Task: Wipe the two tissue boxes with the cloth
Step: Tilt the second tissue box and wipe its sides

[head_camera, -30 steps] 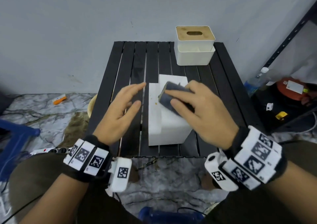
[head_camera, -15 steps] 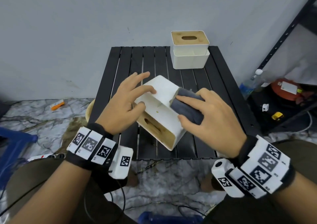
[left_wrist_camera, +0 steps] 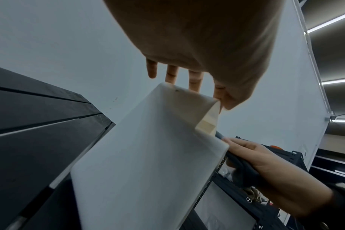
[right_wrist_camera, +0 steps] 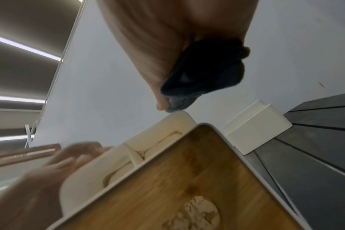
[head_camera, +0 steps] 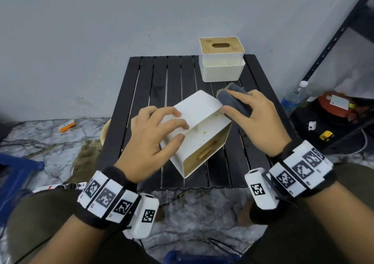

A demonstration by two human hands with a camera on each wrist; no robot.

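A white tissue box point(head_camera: 202, 110) with a wooden lid point(right_wrist_camera: 187, 179) lies tipped on its side on the black slatted table point(head_camera: 151, 81), lid facing me. My left hand point(head_camera: 178, 128) grips its upper white side, fingers on top and thumb on the near step. My right hand point(head_camera: 240, 102) holds a folded dark grey cloth point(head_camera: 228, 97) against the box's far right corner. In the left wrist view the box point(left_wrist_camera: 148, 155) fills the middle. The second tissue box point(head_camera: 221, 59) stands upright at the table's back right, untouched.
A grey wall stands right behind the table. To the right are a black metal shelf frame point(head_camera: 334, 37), a water bottle point(head_camera: 291, 100) and a red-lidded container point(head_camera: 334, 104). On the floor at left lie an orange item point(head_camera: 67, 126) and a blue stool point(head_camera: 16, 168).
The near box, lying flat a second ago, has been tipped and turned by my left hand. My right hand slid the cloth from the box's top to its far right corner.
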